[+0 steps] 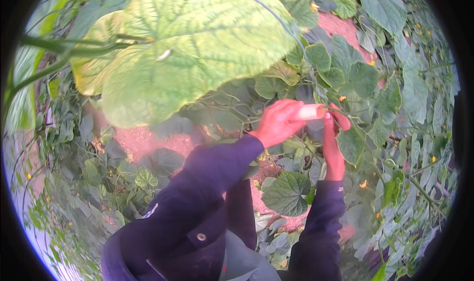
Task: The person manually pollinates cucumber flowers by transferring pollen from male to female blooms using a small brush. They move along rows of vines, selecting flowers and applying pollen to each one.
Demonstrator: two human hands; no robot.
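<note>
My left hand [279, 121] is closed around a pale, tube-like object [308, 112], blurred, with an orange-pink end; its exact kind is unclear. That end points right, against a green vine stem [339, 112]. My right hand [334, 140] is raised beside it, with fingers at the stem and partly behind a leaf [351, 144]. Thumb and fingertips appear to pinch the stem. A bluish string [276, 16] runs down from the top to the vine near both hands.
A large yellow-green leaf [192, 48] hangs close to the camera at upper left, hiding what lies behind. Dense cucumber-like vines with yellow flowers [363, 184] surround both arms. Reddish soil [155, 144] shows between the leaves.
</note>
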